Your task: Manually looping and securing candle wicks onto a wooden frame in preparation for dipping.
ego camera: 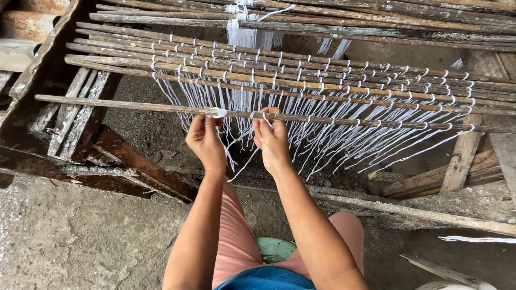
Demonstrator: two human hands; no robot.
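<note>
A long thin wooden stick [123,106] lies across a rough wooden frame, nearest to me of several parallel sticks [301,75]. White strings [344,137] are looped around the sticks and hang down beneath them. My left hand [206,142] pinches a small wad of white string [217,113] against the near stick. Close beside it, my right hand [272,140] grips the same stick with a loose white string end trailing down from its fingers.
The dark wooden frame [80,129] borders the left side, with weathered planks [462,156] at the right. Concrete floor [80,236] lies below. A green stool seat [275,248] shows between my knees. A bundle of white string [242,32] hangs at the top.
</note>
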